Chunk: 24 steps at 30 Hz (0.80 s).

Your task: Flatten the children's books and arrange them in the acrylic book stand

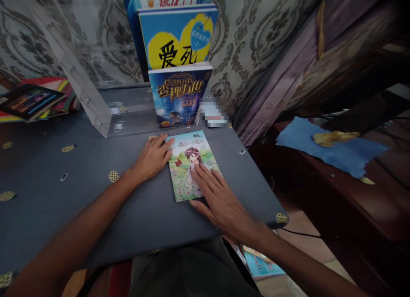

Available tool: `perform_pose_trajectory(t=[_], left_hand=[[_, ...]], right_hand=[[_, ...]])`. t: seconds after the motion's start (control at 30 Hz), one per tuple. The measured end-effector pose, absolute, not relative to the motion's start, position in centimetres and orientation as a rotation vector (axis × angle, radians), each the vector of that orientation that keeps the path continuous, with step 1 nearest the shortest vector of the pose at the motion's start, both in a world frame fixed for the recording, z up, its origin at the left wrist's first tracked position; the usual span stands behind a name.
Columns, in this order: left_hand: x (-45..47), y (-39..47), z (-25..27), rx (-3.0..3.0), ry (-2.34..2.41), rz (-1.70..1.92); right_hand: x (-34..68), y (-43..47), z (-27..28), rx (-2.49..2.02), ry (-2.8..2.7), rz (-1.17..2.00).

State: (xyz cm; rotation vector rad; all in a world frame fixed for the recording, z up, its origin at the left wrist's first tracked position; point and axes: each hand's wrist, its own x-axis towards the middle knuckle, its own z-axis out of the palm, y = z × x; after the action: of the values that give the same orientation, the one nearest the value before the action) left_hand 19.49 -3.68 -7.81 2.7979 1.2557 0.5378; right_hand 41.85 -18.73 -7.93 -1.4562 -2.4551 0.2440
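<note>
We have a dark grey table [86,160] with small yellow prints [114,176]. Flat on it we see a book [183,165] with an illustrated cover — behind it, a clear rack [86,93] and a pale, blurred item [215,113]; farther left, a pile of books [33,101].

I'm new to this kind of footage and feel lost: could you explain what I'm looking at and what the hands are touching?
There's no machine here, just a person's two bare hands. The single picture comes from a camera worn on the head, looking forward and down. A thin, rectangular paperback with a pale blue and green illustrated cover lies flat on a dark grey, patterned table. The left hand touches its upper left edge; the right hand rests across its lower right part. Neither lifts it. Behind, upright books with blue covers stand by a clear plastic rack.
</note>
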Motion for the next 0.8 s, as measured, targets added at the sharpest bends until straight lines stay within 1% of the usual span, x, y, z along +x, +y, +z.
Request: perform_pose_trajectory(t=[0.27, 0.6, 0.8], left_hand=[[19.4, -3.6, -7.8, 2.801, 1.263, 0.540], [19.6, -3.8, -7.7, 2.795, 1.263, 0.533], [19.6, -3.8, -7.7, 2.807, 1.267, 0.521]], right_hand=[[43.5, -16.0, -7.8, -1.461, -2.447, 0.276], [43.3, -5.3, -9.0, -1.605, -2.343, 0.235], [43.3, -3.1, -9.1, -1.583, -2.308, 0.190]])
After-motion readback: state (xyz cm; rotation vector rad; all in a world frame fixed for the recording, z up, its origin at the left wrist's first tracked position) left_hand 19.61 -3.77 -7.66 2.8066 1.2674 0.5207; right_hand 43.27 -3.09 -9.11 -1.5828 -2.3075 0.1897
